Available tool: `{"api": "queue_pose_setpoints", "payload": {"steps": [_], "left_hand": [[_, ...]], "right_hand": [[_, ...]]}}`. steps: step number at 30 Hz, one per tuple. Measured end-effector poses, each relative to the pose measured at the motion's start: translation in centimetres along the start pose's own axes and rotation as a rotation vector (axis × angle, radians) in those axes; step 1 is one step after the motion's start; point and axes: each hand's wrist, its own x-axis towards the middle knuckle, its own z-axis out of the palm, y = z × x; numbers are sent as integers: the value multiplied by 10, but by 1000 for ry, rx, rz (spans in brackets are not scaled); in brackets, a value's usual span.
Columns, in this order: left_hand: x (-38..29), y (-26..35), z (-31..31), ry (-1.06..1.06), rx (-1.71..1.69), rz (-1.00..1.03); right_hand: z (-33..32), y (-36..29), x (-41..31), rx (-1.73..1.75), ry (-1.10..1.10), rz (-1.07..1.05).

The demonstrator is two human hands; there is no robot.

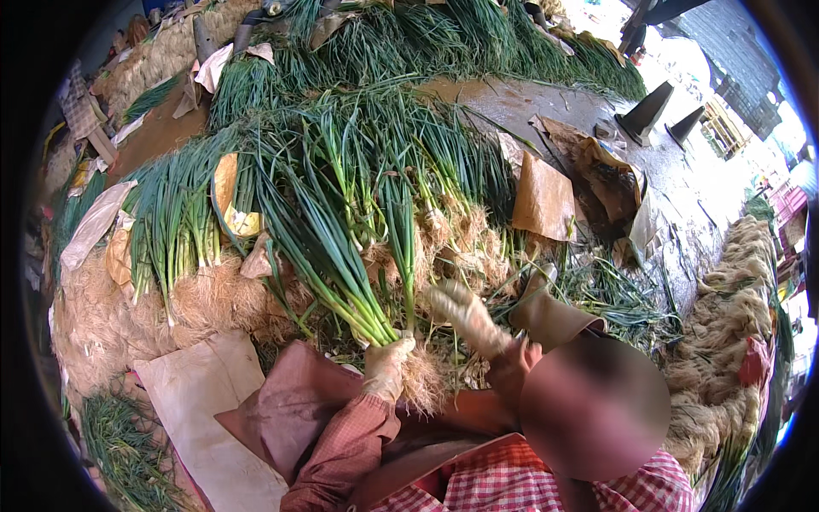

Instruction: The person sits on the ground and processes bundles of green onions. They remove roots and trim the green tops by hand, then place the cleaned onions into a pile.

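Observation:
My left hand (387, 363), in a pale glove, grips a bundle of green onions (349, 288) just above the roots. The leaves fan up and to the left, and the pale stringy roots (424, 379) hang to the right of the hand. My right hand (466, 315), also gloved, is motion-blurred and raised to the right of the bundle; whether its fingers are closed cannot be told. Nearest to it is a single upright green onion stalk (408, 291). A round blurred patch covers part of my right side.
Rows of green onions (397, 51) lie ahead, with rooted bunches (198, 256) at left. A cardboard piece (544, 198) and a boot (544, 307) are right of centre. Stacked root bundles (729, 320) line the right. A pale sheet (211, 409) lies at lower left.

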Motion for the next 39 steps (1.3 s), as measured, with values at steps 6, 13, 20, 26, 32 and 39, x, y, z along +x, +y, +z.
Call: {"api": "queue_pose_setpoints", "payload": {"steps": [6, 13, 20, 26, 32, 39], "left_hand": [[-8, 1, -9, -83, 0, 152], [14, 2, -28, -119, -165, 55], [-16, 8, -21, -555, -312, 253], [-14, -6, -13, -264, -122, -48], [-5, -18, -14, 96, 66, -80], [4, -30, -6, -161, -178, -211]], "right_hand": [[-5, 12, 31, -171, -317, 50], [3, 55, -81, -754, -481, -310], [-27, -39, -26, 68, -273, 155], [8, 10, 7, -67, -78, 126], [28, 67, -51, -906, -181, 79], [13, -9, -68, -834, -213, -183]]}}
